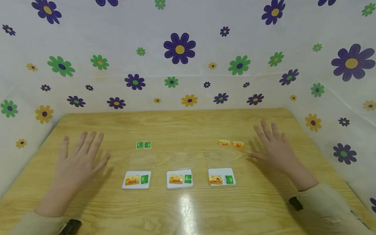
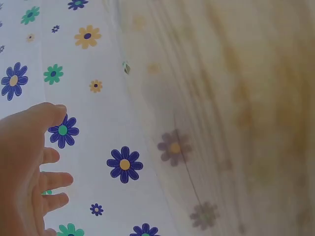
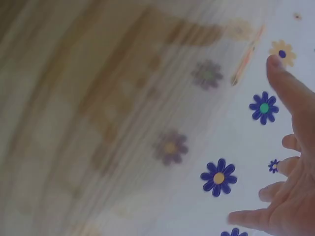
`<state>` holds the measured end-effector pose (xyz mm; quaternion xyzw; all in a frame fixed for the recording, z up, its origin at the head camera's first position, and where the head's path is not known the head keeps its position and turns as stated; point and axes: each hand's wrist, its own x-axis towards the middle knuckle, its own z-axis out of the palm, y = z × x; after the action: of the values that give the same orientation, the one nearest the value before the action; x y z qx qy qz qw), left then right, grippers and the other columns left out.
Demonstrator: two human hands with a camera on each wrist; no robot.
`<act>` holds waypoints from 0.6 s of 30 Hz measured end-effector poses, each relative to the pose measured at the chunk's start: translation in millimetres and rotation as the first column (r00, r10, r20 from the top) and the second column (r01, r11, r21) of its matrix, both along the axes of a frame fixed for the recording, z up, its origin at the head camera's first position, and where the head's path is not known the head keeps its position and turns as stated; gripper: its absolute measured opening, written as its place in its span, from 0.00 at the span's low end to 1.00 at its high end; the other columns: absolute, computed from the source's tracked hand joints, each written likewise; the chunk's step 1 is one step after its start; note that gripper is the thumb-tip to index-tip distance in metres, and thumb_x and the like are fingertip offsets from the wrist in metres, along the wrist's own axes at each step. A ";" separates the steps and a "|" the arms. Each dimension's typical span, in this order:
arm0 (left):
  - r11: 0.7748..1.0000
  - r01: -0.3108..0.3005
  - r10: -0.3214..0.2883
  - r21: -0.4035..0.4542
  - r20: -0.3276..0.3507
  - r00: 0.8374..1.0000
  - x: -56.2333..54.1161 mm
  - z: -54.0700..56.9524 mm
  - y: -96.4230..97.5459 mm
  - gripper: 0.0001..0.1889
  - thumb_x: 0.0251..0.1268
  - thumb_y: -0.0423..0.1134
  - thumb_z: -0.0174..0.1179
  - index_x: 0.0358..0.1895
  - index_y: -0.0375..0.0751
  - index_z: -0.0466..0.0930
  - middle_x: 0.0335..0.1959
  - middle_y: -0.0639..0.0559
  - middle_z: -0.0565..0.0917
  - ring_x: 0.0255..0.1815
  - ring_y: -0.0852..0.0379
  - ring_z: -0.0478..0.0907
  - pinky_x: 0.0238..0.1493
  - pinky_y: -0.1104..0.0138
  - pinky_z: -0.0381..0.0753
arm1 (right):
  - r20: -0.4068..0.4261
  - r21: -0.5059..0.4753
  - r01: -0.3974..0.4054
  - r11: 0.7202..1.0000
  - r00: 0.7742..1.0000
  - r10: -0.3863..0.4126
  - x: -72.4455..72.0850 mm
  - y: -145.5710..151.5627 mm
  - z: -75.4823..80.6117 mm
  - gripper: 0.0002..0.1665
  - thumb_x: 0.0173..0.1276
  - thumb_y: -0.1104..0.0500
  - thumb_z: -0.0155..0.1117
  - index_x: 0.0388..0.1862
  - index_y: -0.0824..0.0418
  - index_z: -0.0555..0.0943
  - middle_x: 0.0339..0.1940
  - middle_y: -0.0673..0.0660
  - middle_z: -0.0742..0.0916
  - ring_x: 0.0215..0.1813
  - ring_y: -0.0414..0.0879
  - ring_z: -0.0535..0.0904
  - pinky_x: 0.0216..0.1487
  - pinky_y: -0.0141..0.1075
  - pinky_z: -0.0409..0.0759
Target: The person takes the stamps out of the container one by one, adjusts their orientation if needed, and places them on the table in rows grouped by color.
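My left hand [image 1: 77, 164] is held with spread fingers at the left, holding nothing. At the right, my right hand [image 1: 276, 151] is also spread and bare, nearest to two orange stamp-like pieces [image 1: 238, 144]. Two small green stamp-like pieces [image 1: 147, 145] lie toward the back left. Between the hands, three small flat white cases stand in a row: a left case [image 1: 136, 186], a middle case [image 1: 180, 186] and a right case [image 1: 213, 171]. Each holds one orange and one green piece. Both wrist views show the left hand [image 2: 49, 172] and right hand [image 3: 290, 196] with fingers extended.
Clear plastic lids [image 1: 142, 160] lie behind the cases, seemingly folded back from them. Everything lies on a wood-grain table [image 1: 182, 125] with a glare spot near its front. A white flowered cloth [image 1: 202, 19] rises at the back and both sides.
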<state>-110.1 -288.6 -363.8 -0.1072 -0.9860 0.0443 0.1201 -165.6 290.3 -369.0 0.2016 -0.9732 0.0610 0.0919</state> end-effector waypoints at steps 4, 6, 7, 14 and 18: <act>0.994 0.007 -0.009 0.110 0.020 1.000 1.7 -1.1 6.5 0.40 0.72 0.61 0.43 0.77 0.48 0.36 0.75 0.39 0.51 0.75 0.40 0.44 0.69 0.49 0.19 | 0.012 -0.194 -0.048 0.980 0.999 0.051 -2.1 -15.3 1.9 0.58 0.56 0.50 0.74 0.75 0.66 0.51 0.76 0.69 0.48 0.71 0.75 0.42 0.58 0.73 0.53; 0.987 0.014 -0.018 0.161 0.022 1.000 1.8 -1.8 9.4 0.40 0.71 0.60 0.43 0.77 0.47 0.39 0.75 0.39 0.53 0.74 0.39 0.45 0.69 0.50 0.20 | -0.003 -0.282 -0.074 0.956 0.997 0.076 -3.6 -23.2 3.2 0.57 0.53 0.54 0.76 0.74 0.68 0.55 0.75 0.71 0.52 0.71 0.75 0.46 0.60 0.70 0.54; 0.982 0.019 -0.023 0.189 0.019 1.000 2.1 -2.3 10.7 0.40 0.71 0.60 0.44 0.77 0.46 0.40 0.74 0.39 0.54 0.74 0.39 0.47 0.70 0.50 0.21 | -0.013 -0.316 -0.084 0.945 0.996 0.084 -3.9 -27.3 3.8 0.55 0.52 0.56 0.77 0.73 0.68 0.56 0.74 0.72 0.54 0.71 0.74 0.48 0.61 0.69 0.55; 0.895 0.092 -0.113 0.437 0.022 0.993 8.0 -8.4 18.6 0.37 0.72 0.53 0.50 0.75 0.36 0.49 0.71 0.33 0.57 0.70 0.32 0.53 0.71 0.45 0.32 | 0.020 -0.471 -0.079 0.879 0.995 0.100 -2.5 -54.3 6.8 0.45 0.56 0.59 0.74 0.68 0.71 0.64 0.67 0.70 0.69 0.64 0.66 0.67 0.56 0.56 0.73; 0.790 0.071 -0.155 0.609 0.087 0.984 11.6 -10.2 22.4 0.36 0.73 0.49 0.50 0.75 0.37 0.47 0.72 0.31 0.55 0.69 0.29 0.51 0.68 0.38 0.41 | 0.153 -0.594 0.010 0.804 0.983 0.100 -2.8 -65.9 7.6 0.39 0.60 0.57 0.71 0.67 0.67 0.67 0.63 0.67 0.74 0.60 0.62 0.72 0.54 0.52 0.77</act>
<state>-98.5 -266.2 -374.0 -0.1249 -0.9460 -0.2867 0.0848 -168.4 224.4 -361.5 0.1798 -0.9046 0.3814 0.0622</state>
